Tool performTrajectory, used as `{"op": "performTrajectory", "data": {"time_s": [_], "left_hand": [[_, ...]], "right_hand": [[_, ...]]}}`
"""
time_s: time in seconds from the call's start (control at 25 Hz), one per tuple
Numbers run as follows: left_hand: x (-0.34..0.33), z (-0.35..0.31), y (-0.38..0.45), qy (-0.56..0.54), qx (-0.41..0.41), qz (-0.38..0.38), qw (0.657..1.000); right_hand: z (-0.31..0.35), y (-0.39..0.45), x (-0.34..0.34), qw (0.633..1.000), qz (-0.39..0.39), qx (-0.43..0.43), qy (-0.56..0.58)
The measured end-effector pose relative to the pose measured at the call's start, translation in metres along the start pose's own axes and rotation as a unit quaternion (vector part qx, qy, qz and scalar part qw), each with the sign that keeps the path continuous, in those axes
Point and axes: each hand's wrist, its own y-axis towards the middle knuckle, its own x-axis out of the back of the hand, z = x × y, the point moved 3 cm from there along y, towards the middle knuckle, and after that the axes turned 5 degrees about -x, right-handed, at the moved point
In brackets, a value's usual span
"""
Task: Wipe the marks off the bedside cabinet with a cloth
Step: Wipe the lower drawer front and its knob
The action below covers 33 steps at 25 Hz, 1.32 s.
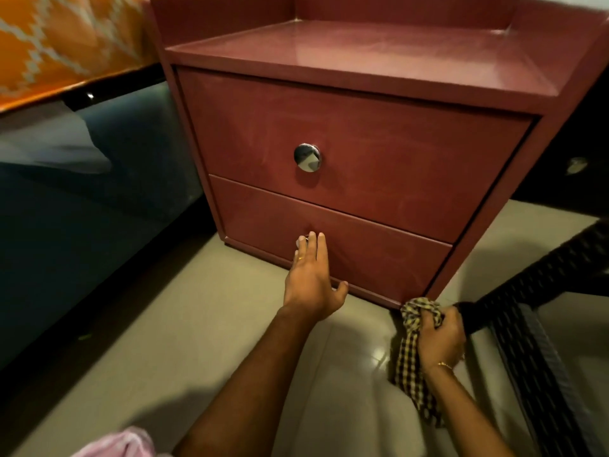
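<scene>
The right hand [440,338] clutches the bunched yellow-and-black checked cloth [416,354] just off the bottom right corner of the dark red two-drawer wooden bedside cabinet [362,153], nearer it than the left hand [311,285], whose straight fingers press the lower drawer front [369,252].

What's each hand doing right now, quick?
Left hand: open, straight fingers on the lower drawer.
Right hand: closed, gripping the checked cloth.
</scene>
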Motion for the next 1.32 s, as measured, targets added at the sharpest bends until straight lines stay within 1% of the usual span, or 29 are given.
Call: {"op": "performTrajectory", "data": {"time_s": [0.12,0.16,0.24,0.32,0.44,0.52,0.56,0.6,0.64,0.68,0.76,0.8,0.88,1.0,1.08,1.12,1.2,1.28,1.32], "left_hand": [[0.007,0.011,0.001,0.017,-0.001,-0.025,1.000],[0.008,0.015,0.002,0.020,0.000,-0.034,0.999],[0.007,0.019,0.003,0.022,0.003,-0.046,0.999],[0.009,0.020,0.001,0.026,0.002,-0.049,0.998],[0.015,0.021,0.000,0.037,-0.014,-0.050,0.998],[0.017,0.023,0.000,0.042,-0.028,-0.051,0.997],[0.018,0.023,-0.001,0.040,-0.032,-0.049,0.997],[0.018,0.024,-0.001,0.038,-0.035,-0.047,0.998],[0.018,0.026,-0.001,0.035,-0.039,-0.048,0.997],[0.019,0.027,-0.001,0.032,-0.045,-0.051,0.997],[0.020,0.029,0.000,0.030,-0.062,-0.057,0.996],[0.021,0.029,0.000,0.034,-0.069,-0.055,0.996],[0.023,0.031,0.001,0.043,-0.073,-0.046,0.995],[0.026,0.033,0.002,0.051,-0.082,-0.038,0.995],[0.026,0.034,0.000,0.066,-0.089,-0.038,0.993],[0.027,0.035,-0.001,0.067,-0.093,-0.045,0.992],[0.027,0.035,-0.003,0.061,-0.118,-0.080,0.988],[0.020,0.040,-0.001,0.057,-0.126,-0.108,0.984],[0.017,0.041,-0.001,0.046,-0.119,-0.108,0.986]], "right_hand": [[0.042,0.018,0.022,0.985,-0.099,0.113,0.088],[0.054,0.023,0.029,0.978,-0.118,0.139,0.106],[0.054,0.024,0.030,0.974,-0.126,0.162,0.099],[0.029,0.015,0.016,0.984,-0.094,0.134,0.073],[-0.016,0.003,-0.010,0.999,-0.022,0.028,-0.011],[-0.026,0.001,-0.013,0.997,-0.015,-0.042,-0.055],[-0.025,-0.003,-0.011,0.996,-0.029,-0.042,-0.071],[-0.019,-0.007,-0.010,0.995,-0.051,0.002,-0.083],[-0.010,-0.012,-0.013,0.990,-0.068,0.078,-0.098],[0.004,-0.019,-0.021,0.976,-0.073,0.164,-0.121],[0.043,-0.032,-0.055,0.927,-0.039,0.328,-0.176],[0.063,-0.039,-0.077,0.899,-0.013,0.387,-0.203],[0.097,-0.052,-0.116,0.848,0.023,0.467,-0.248],[0.103,-0.053,-0.138,0.788,0.050,0.546,-0.281],[0.083,-0.042,-0.117,0.752,0.056,0.584,-0.302],[0.071,-0.035,-0.100,0.743,0.057,0.584,-0.323],[0.044,-0.018,-0.064,0.742,0.053,0.564,-0.358],[0.023,-0.004,-0.036,0.756,0.052,0.540,-0.367],[0.020,-0.002,-0.031,0.762,0.055,0.533,-0.363]]}}
